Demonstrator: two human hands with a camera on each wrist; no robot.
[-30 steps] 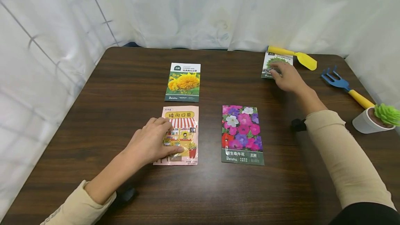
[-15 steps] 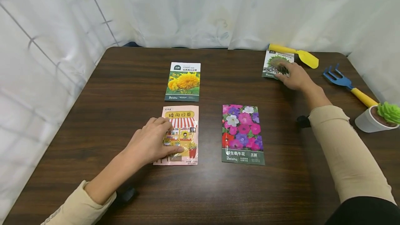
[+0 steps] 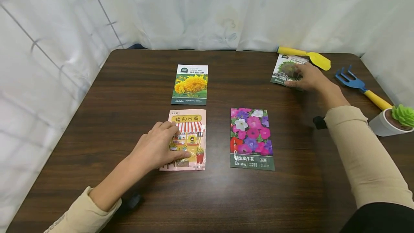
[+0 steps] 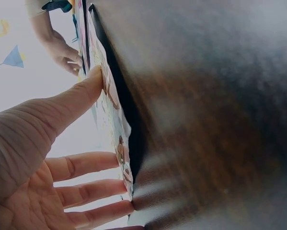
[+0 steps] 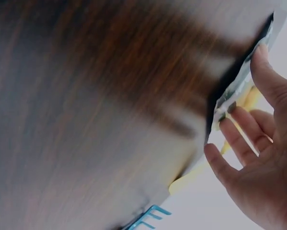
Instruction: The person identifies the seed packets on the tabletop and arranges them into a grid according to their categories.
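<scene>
In the head view my left hand (image 3: 156, 146) rests on a pink seed packet (image 3: 194, 139) with a striped-awning picture. Its thumb (image 4: 88, 88) and outstretched fingers touch the packet in the left wrist view. At the back right, my right hand (image 3: 312, 78) lies over the right side of a white and green seed packet (image 3: 282, 73). In the right wrist view the thumb (image 5: 263, 67) touches one side of that packet (image 5: 236, 86), fairly straight fingers the other. A yellow trowel (image 3: 318, 60) lies at the packet's top edge.
A yellow-flower seed packet (image 3: 191, 85) lies behind the pink one. A petunia seed packet (image 3: 251, 136) lies right of it. A blue hand fork (image 3: 352, 82) and a tipped white pot (image 3: 386, 123) with a green plant are at the right. White curtains hang behind the dark table (image 3: 129, 85).
My right hand has moved slightly right and nearer. The packet beneath it has turned a little and slid slightly toward me, away from the trowel handle. My left hand has stayed in place.
</scene>
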